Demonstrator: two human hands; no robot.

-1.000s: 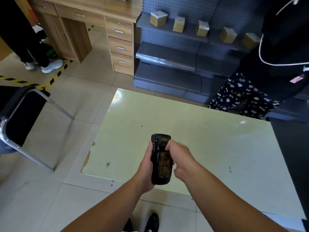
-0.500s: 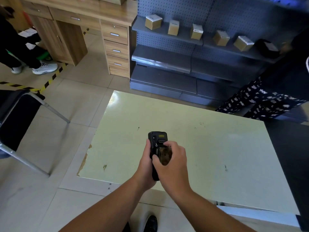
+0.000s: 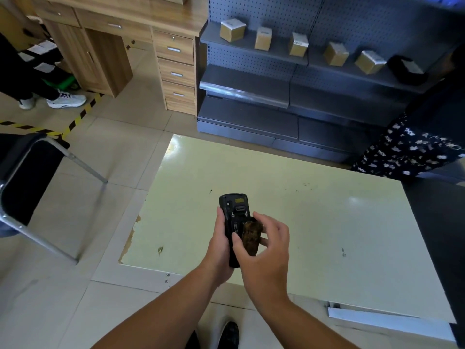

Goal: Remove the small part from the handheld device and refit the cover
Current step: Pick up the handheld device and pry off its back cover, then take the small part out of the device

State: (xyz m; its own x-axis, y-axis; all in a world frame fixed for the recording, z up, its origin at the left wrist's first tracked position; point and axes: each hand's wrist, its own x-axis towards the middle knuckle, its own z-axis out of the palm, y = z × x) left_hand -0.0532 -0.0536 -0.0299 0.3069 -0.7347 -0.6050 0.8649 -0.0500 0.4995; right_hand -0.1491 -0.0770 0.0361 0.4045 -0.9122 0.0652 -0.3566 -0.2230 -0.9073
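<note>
We see the pale green bench point(image 3: 327, 222) beneath both hands. Our left hand point(image 3: 220, 250) wraps closed around the black handheld device point(image 3: 232, 212), held upright. Just right of it, our right hand point(image 3: 266, 248) pinches the brown cover point(image 3: 251, 236), tilted against the device's open back.

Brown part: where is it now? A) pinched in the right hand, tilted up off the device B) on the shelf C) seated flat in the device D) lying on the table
A: the right hand pinches the brown part, tilted beside the handheld device that the left hand holds.
</note>
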